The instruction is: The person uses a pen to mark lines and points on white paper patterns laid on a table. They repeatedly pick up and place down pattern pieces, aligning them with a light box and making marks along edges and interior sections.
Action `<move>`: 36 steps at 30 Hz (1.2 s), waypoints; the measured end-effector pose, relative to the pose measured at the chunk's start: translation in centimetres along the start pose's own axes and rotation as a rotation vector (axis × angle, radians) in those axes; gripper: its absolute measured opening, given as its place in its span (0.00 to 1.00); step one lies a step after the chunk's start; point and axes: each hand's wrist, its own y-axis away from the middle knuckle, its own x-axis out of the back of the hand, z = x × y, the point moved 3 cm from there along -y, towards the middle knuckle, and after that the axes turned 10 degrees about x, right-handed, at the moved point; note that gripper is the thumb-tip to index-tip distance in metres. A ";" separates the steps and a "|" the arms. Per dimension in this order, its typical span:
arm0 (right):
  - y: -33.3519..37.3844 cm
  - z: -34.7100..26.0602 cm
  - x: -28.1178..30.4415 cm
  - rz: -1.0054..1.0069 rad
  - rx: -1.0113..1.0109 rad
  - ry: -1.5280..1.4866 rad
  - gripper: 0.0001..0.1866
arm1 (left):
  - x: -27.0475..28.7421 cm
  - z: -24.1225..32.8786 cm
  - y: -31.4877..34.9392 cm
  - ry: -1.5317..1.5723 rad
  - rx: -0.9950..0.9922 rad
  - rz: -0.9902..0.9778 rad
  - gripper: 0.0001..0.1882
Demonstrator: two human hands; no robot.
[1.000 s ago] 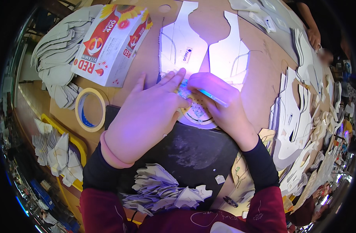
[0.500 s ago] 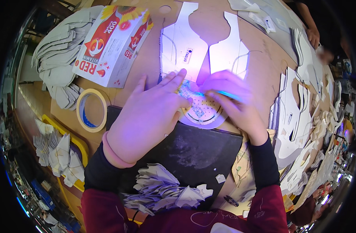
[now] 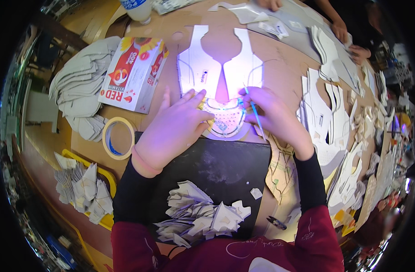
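Note:
A white shoe upper piece (image 3: 238, 75) with two curved wings lies under bright violet light, a narrow wedge-shaped gap between the wings. Against its lower end sits a rounded, yellowish template (image 3: 225, 121) dotted with holes and dark lines. My left hand (image 3: 173, 124) lies flat with fingers spread, fingertips pressing on the left edge of the upper and the template. My right hand (image 3: 280, 115) pinches a thin blue pen (image 3: 255, 112), held slanted, while its fingertips rest beside the template's right edge. Part of that edge is hidden by these fingers.
Under the template is a black board (image 3: 216, 165) bearing a heap of small cut pieces (image 3: 203, 215). Left are a box (image 3: 132, 75), a tape roll (image 3: 119, 138) and a yellow tray (image 3: 110, 179). Thread snips (image 3: 276, 222) lie front right; stacked white pieces (image 3: 320, 109) farther right. Another person's hand (image 3: 339, 31) is at far right.
The view has shifted, showing more of the far table and a bottle. My right hand has drawn slightly right, off the template's middle. The pen now stands more steeply. My left hand still presses.

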 end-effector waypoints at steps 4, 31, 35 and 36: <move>-1.7 1.2 0.5 -0.053 0.050 0.135 0.12 | 1.9 0.9 -0.1 -0.027 -0.119 0.171 0.18; 24.4 -10.4 2.9 0.554 -0.581 0.021 0.08 | 6.4 2.7 -0.1 0.213 -0.149 0.344 0.19; 21.1 -10.5 1.1 0.460 -0.512 0.451 0.13 | 6.4 2.5 -0.2 0.142 -0.153 0.351 0.19; 21.1 -10.3 0.6 0.500 -0.482 0.455 0.20 | 6.3 2.4 -0.2 0.131 -0.154 0.355 0.19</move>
